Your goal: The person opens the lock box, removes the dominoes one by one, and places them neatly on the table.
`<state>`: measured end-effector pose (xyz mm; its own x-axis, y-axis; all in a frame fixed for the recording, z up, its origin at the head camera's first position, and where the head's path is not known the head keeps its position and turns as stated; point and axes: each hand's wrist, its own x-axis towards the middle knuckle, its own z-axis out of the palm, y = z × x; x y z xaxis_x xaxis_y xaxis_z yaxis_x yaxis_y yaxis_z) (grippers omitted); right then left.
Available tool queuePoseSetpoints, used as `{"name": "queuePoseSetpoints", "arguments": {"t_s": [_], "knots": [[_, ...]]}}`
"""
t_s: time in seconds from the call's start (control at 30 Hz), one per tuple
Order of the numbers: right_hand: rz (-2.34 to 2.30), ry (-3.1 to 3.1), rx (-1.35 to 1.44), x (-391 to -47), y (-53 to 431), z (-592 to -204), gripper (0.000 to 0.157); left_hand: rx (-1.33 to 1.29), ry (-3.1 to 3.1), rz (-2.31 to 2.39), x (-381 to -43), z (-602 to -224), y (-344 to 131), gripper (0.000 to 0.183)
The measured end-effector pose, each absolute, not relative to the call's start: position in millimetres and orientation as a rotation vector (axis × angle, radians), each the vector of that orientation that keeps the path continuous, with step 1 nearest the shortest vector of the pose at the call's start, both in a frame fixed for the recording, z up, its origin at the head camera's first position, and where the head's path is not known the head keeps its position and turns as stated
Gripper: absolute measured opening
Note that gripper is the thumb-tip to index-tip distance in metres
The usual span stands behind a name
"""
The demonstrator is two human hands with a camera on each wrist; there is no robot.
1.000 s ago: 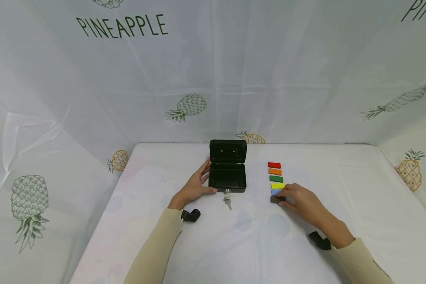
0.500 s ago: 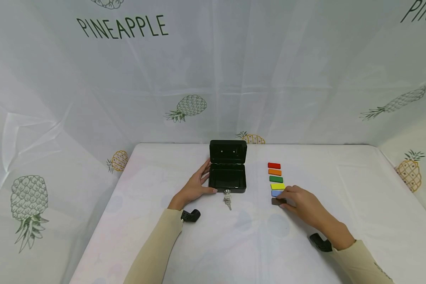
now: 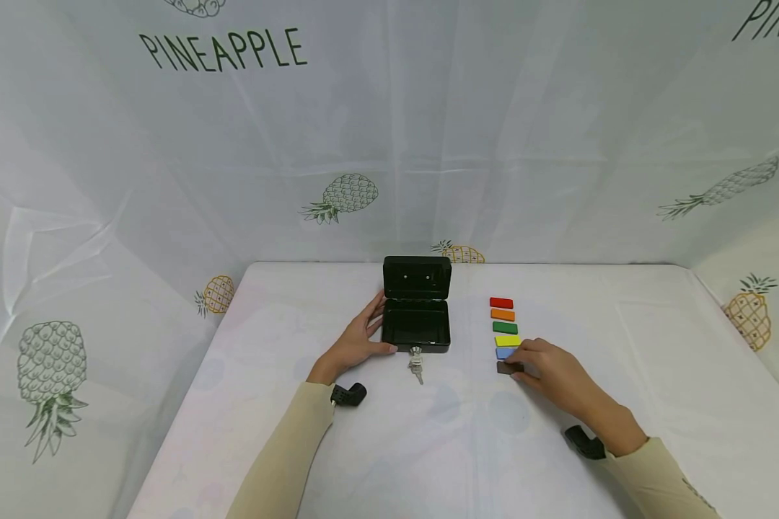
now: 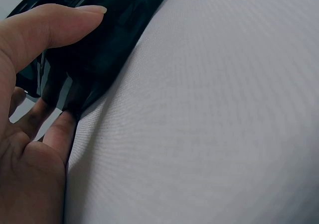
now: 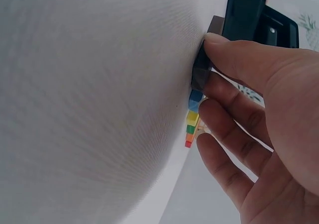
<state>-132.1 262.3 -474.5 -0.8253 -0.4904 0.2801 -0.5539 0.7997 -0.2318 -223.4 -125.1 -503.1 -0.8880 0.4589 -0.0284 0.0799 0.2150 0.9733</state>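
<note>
A small black cash box (image 3: 436,348) stands with its lid (image 3: 417,268) raised and a bunch of keys (image 3: 416,366) hanging at its front lock. My left hand (image 3: 355,342) holds the box at its front left corner, thumb (image 4: 65,25) across the front and fingers along the side. To the right, my right hand (image 3: 555,371) pinches a dark brown block (image 3: 507,367) between thumb and fingertips, low over the table. This block lies at the near end of a column, just below a blue block (image 3: 503,353).
Beyond the blue block come a yellow block (image 3: 508,340), a green block (image 3: 505,327), an orange block (image 3: 503,314) and a red block (image 3: 501,303), spaced in a line. A white cloth covers the table (image 3: 389,447). A pineapple-print curtain (image 3: 526,144) hangs behind.
The right hand has shifted the brown block slightly toward me, opening a small gap from the blue block; over the last half second it stays nearly still. The left hand has not moved.
</note>
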Motion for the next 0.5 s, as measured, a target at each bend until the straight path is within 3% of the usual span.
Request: {"name": "queuePoseSetpoints", "arguments": {"t_s": [0.5], "knots": [[0.445, -2.803, 0.787, -133.2, 262.7, -472.8, 0.025, 0.519, 2.189, 1.726, -225.5, -506.9, -124.8, 0.118]]}}
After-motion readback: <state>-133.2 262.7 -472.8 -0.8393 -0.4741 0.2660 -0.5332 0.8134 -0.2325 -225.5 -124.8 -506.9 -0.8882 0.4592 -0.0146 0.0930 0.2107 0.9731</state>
